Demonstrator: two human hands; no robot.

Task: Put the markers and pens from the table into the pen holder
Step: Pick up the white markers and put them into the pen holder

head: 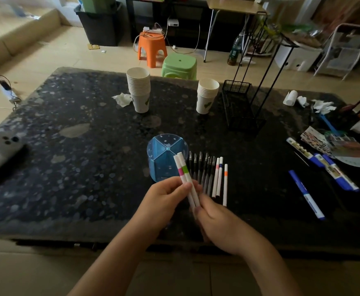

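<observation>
A blue pen holder (164, 150) with divided compartments stands near the middle of the dark table. Two white markers (183, 170), one with a pink band and one with a green band, are held side by side over the holder's near right edge, tips pointing up and away. My left hand (164, 198) grips them at mid-length and my right hand (215, 218) holds their lower ends. To the right, several black pens (202, 169) and three white markers (220, 178) lie in a row on the table. Blue-capped markers (307, 195) lie farther right.
Two stacks of paper cups (139, 90) (207, 96) stand at the back, with crumpled tissue (122, 99) beside them. A black wire rack (239, 105) stands back right. Papers and tissue (343, 146) sit at the right edge. A white device (4, 142) rests at the left.
</observation>
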